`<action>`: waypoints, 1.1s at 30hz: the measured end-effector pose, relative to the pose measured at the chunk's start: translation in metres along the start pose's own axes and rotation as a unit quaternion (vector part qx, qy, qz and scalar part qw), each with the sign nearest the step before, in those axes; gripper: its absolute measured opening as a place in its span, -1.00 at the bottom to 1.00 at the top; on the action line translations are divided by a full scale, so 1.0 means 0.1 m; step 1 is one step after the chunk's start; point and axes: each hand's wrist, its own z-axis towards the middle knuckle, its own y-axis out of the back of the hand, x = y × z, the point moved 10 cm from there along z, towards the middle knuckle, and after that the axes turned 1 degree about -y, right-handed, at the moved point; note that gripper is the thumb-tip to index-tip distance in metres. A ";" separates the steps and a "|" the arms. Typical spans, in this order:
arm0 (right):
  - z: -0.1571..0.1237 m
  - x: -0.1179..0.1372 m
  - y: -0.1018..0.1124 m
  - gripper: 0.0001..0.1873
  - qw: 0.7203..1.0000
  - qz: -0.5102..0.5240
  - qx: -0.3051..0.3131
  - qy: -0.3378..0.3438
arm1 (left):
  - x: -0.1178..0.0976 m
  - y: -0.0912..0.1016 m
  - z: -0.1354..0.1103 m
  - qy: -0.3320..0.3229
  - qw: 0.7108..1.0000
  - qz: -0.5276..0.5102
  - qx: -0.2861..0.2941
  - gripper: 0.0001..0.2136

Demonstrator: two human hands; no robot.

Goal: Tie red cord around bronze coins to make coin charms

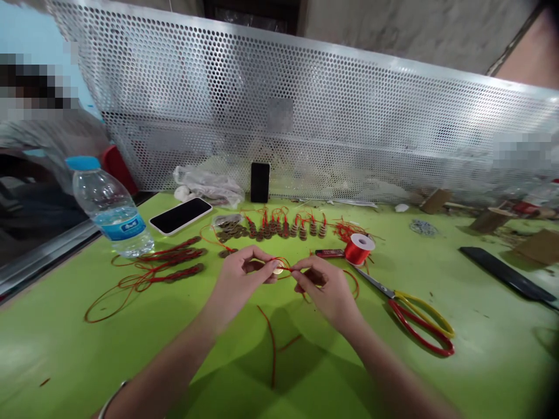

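Note:
Between thumb and fingers, my left hand point(245, 278) pinches a round coin point(278, 267) with red cord point(285, 268) at it. The fingertips of my right hand point(325, 285) are closed on the same red cord, a short way to the right. Both hands hover over the middle of the green table. Behind them lie several coin strings point(286, 227) tied with red cord. Further coin strings point(179, 256) with long cord loops rest to the left. A spool of red cord point(360, 250) stands to the right, close to scissors point(410, 314) with one red and one yellow handle.
A water bottle point(116, 206) and a white-edged phone point(181, 216) are at the left; another phone point(260, 183) leans upright against the perforated metal panel point(305, 116). Cord scraps point(273, 349) lie in front. A black flat object point(506, 273) is at the right. A person point(52, 134) sits at far left.

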 end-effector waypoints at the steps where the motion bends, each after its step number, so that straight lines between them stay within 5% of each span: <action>1: 0.00 -0.03 0.00 -0.85 1.000 0.001 -0.001 -0.015 | 0.01 0.00 0.00 0.008 1.000 -0.010 -0.005 -0.77; 8: 0.00 -0.02 -0.03 -0.81 1.000 -0.010 0.017 -0.024 | 0.09 0.00 -0.03 0.020 0.999 -0.039 -0.028 -0.75; 14: 0.00 0.00 0.01 -0.53 1.000 0.003 -0.002 -0.026 | 0.09 -0.03 -0.05 0.026 0.998 -0.053 -0.024 -0.77; 20: -0.02 0.24 0.07 -0.74 0.993 -0.086 -0.039 0.077 | 0.12 -0.02 -0.06 0.044 0.995 -0.079 -0.035 -0.76; 28: 0.01 0.02 0.08 -0.72 0.999 -0.026 -0.037 -0.003 | 0.10 -0.06 -0.09 0.040 0.990 -0.130 -0.034 -0.76; 33: 0.03 0.06 -0.02 -0.77 0.999 -0.048 0.010 0.015 | 0.15 -0.10 -0.10 0.052 0.986 -0.156 -0.014 -0.75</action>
